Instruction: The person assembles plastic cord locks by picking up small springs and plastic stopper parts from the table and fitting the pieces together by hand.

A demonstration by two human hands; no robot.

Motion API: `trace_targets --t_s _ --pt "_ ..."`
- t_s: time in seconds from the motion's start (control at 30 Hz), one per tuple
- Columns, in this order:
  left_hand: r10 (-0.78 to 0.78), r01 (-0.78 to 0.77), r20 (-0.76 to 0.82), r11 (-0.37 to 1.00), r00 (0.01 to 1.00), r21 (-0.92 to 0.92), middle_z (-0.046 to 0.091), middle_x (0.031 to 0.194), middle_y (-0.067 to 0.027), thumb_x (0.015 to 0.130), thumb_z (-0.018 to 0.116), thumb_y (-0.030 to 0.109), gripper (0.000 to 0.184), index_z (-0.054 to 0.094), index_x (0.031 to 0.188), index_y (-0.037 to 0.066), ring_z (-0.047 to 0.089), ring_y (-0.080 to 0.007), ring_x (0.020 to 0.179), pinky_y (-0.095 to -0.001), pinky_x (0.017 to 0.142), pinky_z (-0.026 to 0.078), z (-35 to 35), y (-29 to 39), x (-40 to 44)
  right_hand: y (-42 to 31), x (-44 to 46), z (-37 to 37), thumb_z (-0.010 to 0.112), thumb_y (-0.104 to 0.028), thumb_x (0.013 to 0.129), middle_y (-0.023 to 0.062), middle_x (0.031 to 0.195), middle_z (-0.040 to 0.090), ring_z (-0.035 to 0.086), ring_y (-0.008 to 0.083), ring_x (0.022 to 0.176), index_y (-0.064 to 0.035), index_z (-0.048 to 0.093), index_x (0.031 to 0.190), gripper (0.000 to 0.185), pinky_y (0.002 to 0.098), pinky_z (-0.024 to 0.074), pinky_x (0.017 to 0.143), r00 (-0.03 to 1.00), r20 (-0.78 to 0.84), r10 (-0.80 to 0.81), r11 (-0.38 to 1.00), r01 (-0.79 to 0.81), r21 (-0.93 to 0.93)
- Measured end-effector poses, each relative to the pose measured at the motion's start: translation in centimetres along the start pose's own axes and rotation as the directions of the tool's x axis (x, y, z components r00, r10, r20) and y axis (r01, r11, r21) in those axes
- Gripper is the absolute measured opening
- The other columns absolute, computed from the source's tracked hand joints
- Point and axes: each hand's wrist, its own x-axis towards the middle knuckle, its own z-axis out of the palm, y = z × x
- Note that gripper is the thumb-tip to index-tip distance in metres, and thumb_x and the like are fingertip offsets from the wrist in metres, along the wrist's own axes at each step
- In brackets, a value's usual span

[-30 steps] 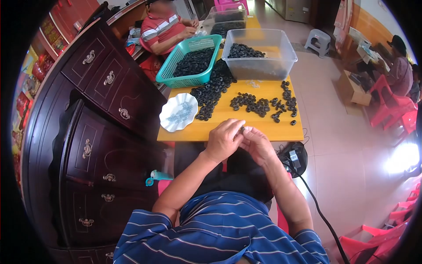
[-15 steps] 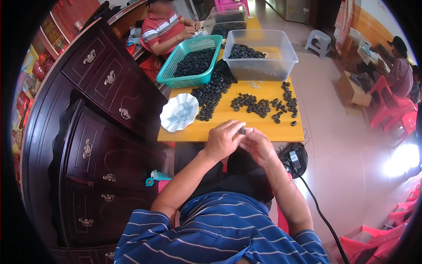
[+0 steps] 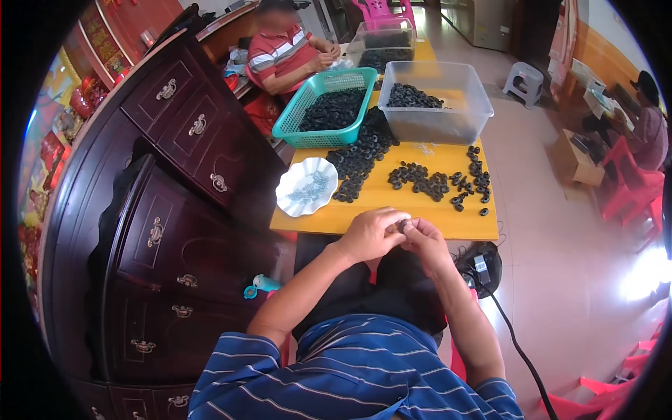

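My left hand (image 3: 373, 234) and my right hand (image 3: 425, 243) meet just over the near edge of the yellow table (image 3: 336, 222). Between their fingertips is a small black ring (image 3: 402, 225), pinched from both sides and partly covered by the fingers. Loose black rings (image 3: 418, 180) lie in a patch beyond my hands, with more along the right edge. A larger heap of black rings (image 3: 360, 157) spreads at the left of the table. Left of my hands, a white scalloped plate (image 3: 287, 183) carries small clear, bluish pieces.
A green basket (image 3: 318, 138) and a clear plastic bin (image 3: 437, 124), both with black rings, stand farther back. Another person (image 3: 283, 56) sits at the far left. A dark wooden cabinet (image 3: 185, 210) flanks my left side; a black cable (image 3: 514, 336) runs at right.
The whole view has shifted, so the table and hands appear lower and farther right. Both hands still pinch the black ring, with the fingers slightly repositioned around it.
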Motion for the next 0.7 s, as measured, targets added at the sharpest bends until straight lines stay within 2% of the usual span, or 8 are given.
trace_targets --t_s 0.1,0.17,0.3,0.33,0.43,0.53,0.6,0.7 --pt "-0.073 0.094 0.112 0.977 0.991 -0.191 0.072 0.09 -0.0094 0.088 0.07 0.01 0.018 0.068 0.103 0.002 0.069 -0.0178 0.078 -0.0296 0.069 0.054 -1.3 -0.6 -0.2 0.7 0.2 -0.4 0.063 -0.019 0.098 0.0029 0.094 0.068 0.062 0.0078 0.081 -0.0047 0.063 0.104 0.016 0.023 0.049 0.074 0.994 0.099 -0.039 0.995 0.048 -0.093" --pt "-0.256 0.389 0.331 0.81 0.908 -0.439 0.071 0.086 -0.0042 0.09 0.07 0.01 0.015 0.068 0.102 0.002 0.066 -0.0097 0.076 -0.026 0.067 0.053 -1.8 -1.7 -0.5 0.6 0.1 0.0 0.062 -0.018 0.099 0.0043 0.093 0.068 0.062 0.0091 0.081 -0.0034 0.062 0.105 0.016 0.0236 0.0495 0.075 0.994 0.107 -0.012 0.996 0.022 -0.091" --pt "-0.37 0.534 0.526 0.822 0.766 -0.199 0.07 0.079 -0.0033 0.084 0.067 0.009 0.013 0.07 0.095 0.002 0.064 -0.0085 0.071 -0.025 0.066 0.053 -4.2 -4.0 0.5 0.2 -0.6 0.6 0.061 -0.015 0.099 0.0065 0.092 0.069 0.063 0.0122 0.082 -0.0013 0.06 0.106 0.016 0.0254 0.051 0.076 0.987 0.162 0.017 0.988 0.008 -0.154" --pt "-0.261 0.313 0.441 0.948 0.859 -0.048 0.07 0.077 -0.0058 0.082 0.068 0.01 0.013 0.07 0.092 0.001 0.065 -0.0106 0.07 -0.026 0.065 0.054 -4.7 -6.5 1.1 0.4 -0.6 0.5 0.061 -0.014 0.098 0.0085 0.093 0.07 0.065 0.0145 0.086 0.0 0.059 0.108 0.017 0.0273 0.0525 0.08 0.987 0.159 0.015 0.983 0.014 -0.185" --pt "-0.494 0.479 0.016 0.833 0.869 -0.278 0.069 0.076 -0.0063 0.087 0.066 0.009 0.014 0.069 0.1 0.004 0.066 -0.0134 0.065 -0.0295 0.062 0.053 -7.5 -11.3 4.2 0.5 -0.4 0.2 0.061 -0.013 0.097 0.0103 0.096 0.07 0.067 0.016 0.091 0.001 0.06 0.108 0.018 0.0289 0.0533 0.084 0.987 0.163 -0.001 0.967 0.043 -0.25" --pt "-0.264 0.238 -0.462 0.964 0.846 -0.115 0.073 0.086 -0.0095 0.086 0.067 0.013 0.039 0.061 0.124 0.004 0.069 -0.0181 0.076 -0.0318 0.069 0.054 -10.2 -15.2 7.9 -0.2 -0.6 0.4 0.062 -0.013 0.096 0.0113 0.097 0.071 0.067 0.0165 0.093 0.0016 0.061 0.107 0.018 0.0291 0.0533 0.086 0.989 0.148 0.006 0.966 0.033 -0.258" --pt "-0.278 0.268 -0.403 0.96 0.872 -0.083 0.074 0.087 -0.0102 0.084 0.069 0.015 0.04 0.063 0.123 0.007 0.07 -0.0187 0.076 -0.0323 0.07 0.055 -9.5 -16.3 8.9 0.0 -0.4 0.2 0.062 -0.012 0.096 0.0107 0.096 0.071 0.067 0.0163 0.092 0.0017 0.062 0.106 0.018 0.0288 0.0535 0.085 0.989 0.15 -0.005 0.966 0.044 -0.257" --pt "-0.232 0.246 -0.197 0.968 0.952 0.046 0.074 0.087 -0.0102 0.081 0.072 0.018 0.015 0.075 0.093 0.009 0.073 -0.0223 0.077 -0.033 0.072 0.056 -6.1 -13.4 9.9 0.4 -0.3 0.2 0.062 -0.011 0.095 0.0097 0.094 0.071 0.067 0.0159 0.09 0.0019 0.063 0.104 0.016 0.0284 0.054 0.084 0.988 0.152 -0.021 0.964 0.06 -0.257"
